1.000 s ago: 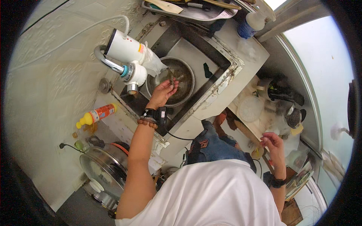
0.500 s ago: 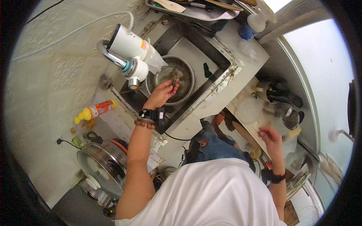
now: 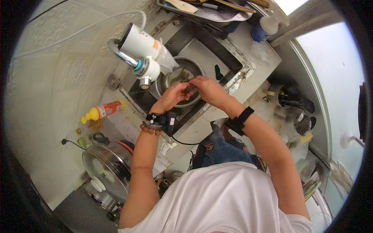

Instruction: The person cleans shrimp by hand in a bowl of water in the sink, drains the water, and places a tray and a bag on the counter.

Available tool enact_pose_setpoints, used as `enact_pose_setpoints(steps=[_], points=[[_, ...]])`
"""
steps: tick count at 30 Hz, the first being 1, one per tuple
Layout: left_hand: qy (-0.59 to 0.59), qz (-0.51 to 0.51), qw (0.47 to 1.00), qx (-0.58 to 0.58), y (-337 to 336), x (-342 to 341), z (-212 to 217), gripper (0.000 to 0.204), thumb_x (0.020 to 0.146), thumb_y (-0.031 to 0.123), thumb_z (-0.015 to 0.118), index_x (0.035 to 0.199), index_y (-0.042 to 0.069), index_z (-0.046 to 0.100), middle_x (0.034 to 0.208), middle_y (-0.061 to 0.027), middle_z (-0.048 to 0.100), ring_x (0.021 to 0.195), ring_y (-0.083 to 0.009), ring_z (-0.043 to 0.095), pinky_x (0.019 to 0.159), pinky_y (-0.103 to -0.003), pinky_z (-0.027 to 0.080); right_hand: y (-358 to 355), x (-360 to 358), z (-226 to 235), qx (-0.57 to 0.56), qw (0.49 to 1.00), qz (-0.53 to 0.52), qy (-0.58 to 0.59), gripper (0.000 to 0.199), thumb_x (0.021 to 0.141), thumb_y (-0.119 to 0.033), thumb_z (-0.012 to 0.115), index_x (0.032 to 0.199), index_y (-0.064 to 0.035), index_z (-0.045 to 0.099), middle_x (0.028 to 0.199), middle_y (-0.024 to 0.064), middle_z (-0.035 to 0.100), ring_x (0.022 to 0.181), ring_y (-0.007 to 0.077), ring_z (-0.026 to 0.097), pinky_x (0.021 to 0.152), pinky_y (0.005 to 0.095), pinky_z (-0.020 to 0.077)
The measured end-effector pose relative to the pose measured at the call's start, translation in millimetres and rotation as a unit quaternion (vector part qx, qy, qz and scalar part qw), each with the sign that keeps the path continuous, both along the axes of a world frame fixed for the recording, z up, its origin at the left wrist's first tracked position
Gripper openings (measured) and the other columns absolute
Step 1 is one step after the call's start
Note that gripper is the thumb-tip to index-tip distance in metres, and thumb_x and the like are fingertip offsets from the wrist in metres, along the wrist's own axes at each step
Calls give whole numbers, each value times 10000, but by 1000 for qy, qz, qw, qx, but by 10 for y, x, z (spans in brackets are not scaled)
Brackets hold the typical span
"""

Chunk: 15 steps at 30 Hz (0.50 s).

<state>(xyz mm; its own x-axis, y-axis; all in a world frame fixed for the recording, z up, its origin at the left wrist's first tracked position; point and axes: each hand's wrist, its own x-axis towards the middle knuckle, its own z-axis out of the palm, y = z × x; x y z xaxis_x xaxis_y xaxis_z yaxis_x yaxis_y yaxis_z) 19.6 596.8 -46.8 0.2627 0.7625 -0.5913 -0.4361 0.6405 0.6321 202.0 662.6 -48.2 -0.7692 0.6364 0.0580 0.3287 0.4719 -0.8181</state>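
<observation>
My left hand (image 3: pixel 173 98) and my right hand (image 3: pixel 211 91) meet over the near part of a round metal basin (image 3: pixel 202 71). Fingers curled, the left hand holds a small dark brownish thing (image 3: pixel 190 90) whose kind I cannot make out. The right fingertips pinch at that same thing from the other side and partly hide it. Inside the basin is cloudy water with a paler round shape and some greenish-brown bits (image 3: pixel 182 75). The basin stands in a metal sink (image 3: pixel 200 50), under a white electric faucet (image 3: pixel 145 72) wrapped partly in clear plastic.
A yellow-capped orange bottle (image 3: pixel 104 111) lies on the left ledge, above a large lidded pan (image 3: pixel 101 167). A tray of utensils (image 3: pixel 217 14) stands behind the sink, a white-and-blue bottle (image 3: pixel 265 29) to its right. Cluttered kitchenware (image 3: pixel 299 105) fills the right shelf.
My right hand has come from the right shelf area to the basin and joined my left hand. The left hand has shifted slightly down and right. The view has moved a little.
</observation>
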Motion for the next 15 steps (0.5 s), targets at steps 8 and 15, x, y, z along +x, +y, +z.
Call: enact_pose_setpoints(steps=[8,15], points=[[292,-109,940,139,-123,-62,10,273,972,273,402,886,27,483,718,36,410,652,-63,378,610,-209,350,-41,-130,25,-210,973,-42,83,214,794,-49,597,1002,-11,629,880,160,652,804,268,637,711,325,500],[218,-28,967,130,-158,-89,52,249,972,245,402,885,28,488,725,28,417,649,-59,379,581,-202,342,25,-143,-5,-455,873,-38,171,219,879,-70,558,1063,35,612,880,66,654,758,121,617,706,246,505]])
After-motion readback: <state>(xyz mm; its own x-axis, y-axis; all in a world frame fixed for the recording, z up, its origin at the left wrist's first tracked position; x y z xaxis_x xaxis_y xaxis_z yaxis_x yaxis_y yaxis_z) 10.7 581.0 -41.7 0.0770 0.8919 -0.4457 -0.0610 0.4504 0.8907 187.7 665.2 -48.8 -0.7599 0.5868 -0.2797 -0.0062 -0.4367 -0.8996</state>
